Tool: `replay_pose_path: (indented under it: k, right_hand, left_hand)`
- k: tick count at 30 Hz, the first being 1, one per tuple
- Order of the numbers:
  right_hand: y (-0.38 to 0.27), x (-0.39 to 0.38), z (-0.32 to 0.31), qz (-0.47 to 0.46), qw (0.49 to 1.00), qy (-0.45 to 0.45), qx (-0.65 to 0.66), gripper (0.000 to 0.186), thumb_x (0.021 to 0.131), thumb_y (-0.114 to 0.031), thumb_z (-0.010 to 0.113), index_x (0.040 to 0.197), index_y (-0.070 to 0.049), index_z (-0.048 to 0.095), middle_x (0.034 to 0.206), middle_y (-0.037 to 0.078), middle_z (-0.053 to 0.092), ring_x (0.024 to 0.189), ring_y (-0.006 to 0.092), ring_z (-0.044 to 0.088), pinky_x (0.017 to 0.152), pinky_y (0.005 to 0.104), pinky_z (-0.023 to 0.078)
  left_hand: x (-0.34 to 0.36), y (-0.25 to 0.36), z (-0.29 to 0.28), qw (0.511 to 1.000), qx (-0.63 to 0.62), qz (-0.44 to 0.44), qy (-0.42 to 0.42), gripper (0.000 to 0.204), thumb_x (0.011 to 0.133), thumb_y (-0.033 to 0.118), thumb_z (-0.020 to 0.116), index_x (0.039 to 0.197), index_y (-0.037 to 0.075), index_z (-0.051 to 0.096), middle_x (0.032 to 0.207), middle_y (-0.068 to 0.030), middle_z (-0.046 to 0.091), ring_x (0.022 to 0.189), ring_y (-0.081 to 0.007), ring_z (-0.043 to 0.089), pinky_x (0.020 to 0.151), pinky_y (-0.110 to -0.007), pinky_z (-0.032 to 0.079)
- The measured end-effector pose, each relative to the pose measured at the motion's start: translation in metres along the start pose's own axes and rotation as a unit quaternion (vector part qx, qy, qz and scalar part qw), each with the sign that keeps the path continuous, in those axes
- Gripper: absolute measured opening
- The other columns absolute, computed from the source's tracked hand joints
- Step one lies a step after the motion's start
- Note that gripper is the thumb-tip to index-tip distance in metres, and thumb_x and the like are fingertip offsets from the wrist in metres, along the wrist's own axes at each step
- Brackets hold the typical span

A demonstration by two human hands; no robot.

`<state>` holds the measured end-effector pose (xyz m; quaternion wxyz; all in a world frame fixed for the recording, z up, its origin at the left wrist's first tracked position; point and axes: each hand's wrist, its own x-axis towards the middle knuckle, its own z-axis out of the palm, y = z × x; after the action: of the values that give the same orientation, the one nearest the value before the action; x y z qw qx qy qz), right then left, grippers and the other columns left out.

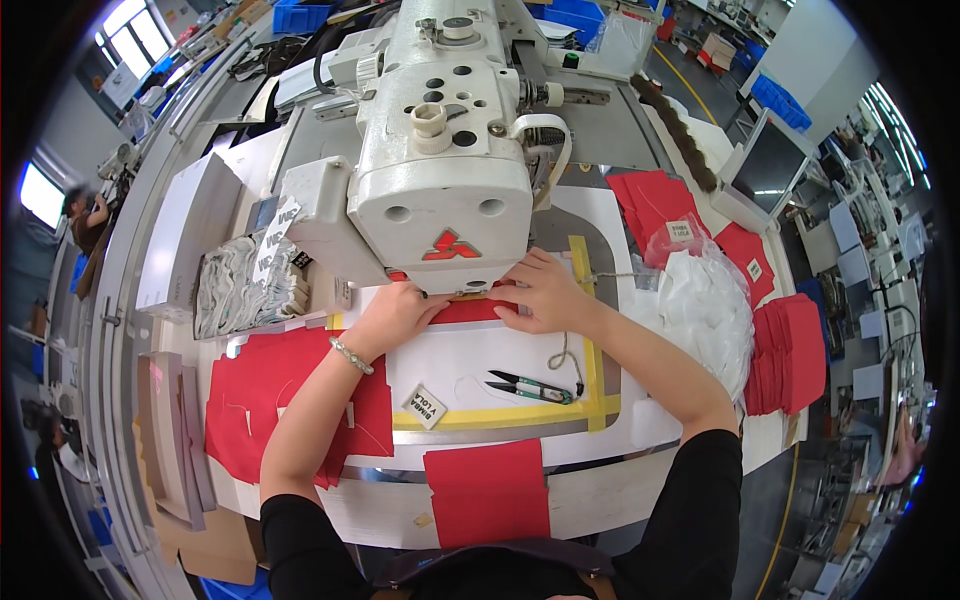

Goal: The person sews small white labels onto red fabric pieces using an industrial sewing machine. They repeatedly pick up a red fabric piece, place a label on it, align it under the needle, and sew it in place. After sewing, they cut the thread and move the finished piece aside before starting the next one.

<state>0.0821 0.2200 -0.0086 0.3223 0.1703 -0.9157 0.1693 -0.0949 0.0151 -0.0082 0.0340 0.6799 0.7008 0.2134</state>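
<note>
Both hands are at a red fabric piece [468, 312] under the head of a large white sewing machine [440, 190]. My left hand [398, 318], with a beaded bracelet [351, 356] on the wrist, grips the piece's left end, its fingertips partly behind the machine head. At the right end my right hand [552, 292] has bent fingers closed on the fabric. Closer to me, thread snips [530, 387] with dark blades and a green handle lie on the white work plate [455, 365], tied to a cord. A small white printed label [425, 406] rests on the yellow tape.
Stacked red fabric pieces lie at left [245, 395] and right [785, 355]; another red piece [488, 492] hangs over the front edge. A plastic bag of white items [700, 315] stands right of my forearm. Left are a white box [185, 240] and a bundle of labels [245, 290].
</note>
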Motion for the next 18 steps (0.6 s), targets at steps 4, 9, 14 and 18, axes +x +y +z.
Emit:
replay_pose_path:
  k: [4,9,14,18]
  right_hand:
    - [0.002,-0.004,-0.001,0.006,1.0,-0.008,-0.019,0.015,0.072,-0.021,0.076,0.075,-0.011,0.064,0.082,0.002,0.055,0.078,0.0201,0.055,0.072,0.0334,0.041]
    - [-0.004,-0.014,-0.013,0.017,0.997,-0.064,-0.049,0.016,0.071,-0.022,0.08,0.078,-0.012,0.069,0.087,0.001,0.059,0.083,0.0184,0.058,0.077,0.0345,0.042]
    - [-0.022,-0.018,-0.05,0.038,0.981,-0.168,-0.094,0.012,0.075,-0.023,0.076,0.084,-0.015,0.071,0.092,-0.001,0.054,0.091,0.0157,0.055,0.085,0.0354,0.036]
    - [-0.033,-0.015,-0.059,0.064,0.967,-0.219,-0.117,0.014,0.076,-0.021,0.074,0.09,-0.017,0.073,0.092,-0.002,0.052,0.094,0.0139,0.053,0.086,0.0342,0.034]
  left_hand:
    - [-0.001,-0.003,0.0,0.999,0.02,0.022,0.02,0.027,0.088,0.019,0.067,0.114,0.015,0.071,0.095,-0.0115,0.067,0.085,-0.0279,0.065,0.079,-0.039,0.052]
    - [-0.019,0.003,-0.014,0.993,0.057,-0.094,-0.05,0.033,0.086,0.026,0.07,0.114,0.01,0.066,0.103,-0.0112,0.063,0.1,-0.0299,0.059,0.093,-0.041,0.041]
    - [-0.029,0.013,-0.025,0.999,0.001,-0.026,0.023,0.038,0.08,0.023,0.076,0.115,0.013,0.064,0.108,-0.0077,0.055,0.103,-0.0293,0.05,0.093,-0.037,0.035]
    - [-0.027,0.015,-0.025,0.999,-0.005,-0.029,0.025,0.041,0.078,0.02,0.077,0.116,0.015,0.064,0.107,-0.0067,0.055,0.103,-0.0281,0.05,0.093,-0.037,0.035]
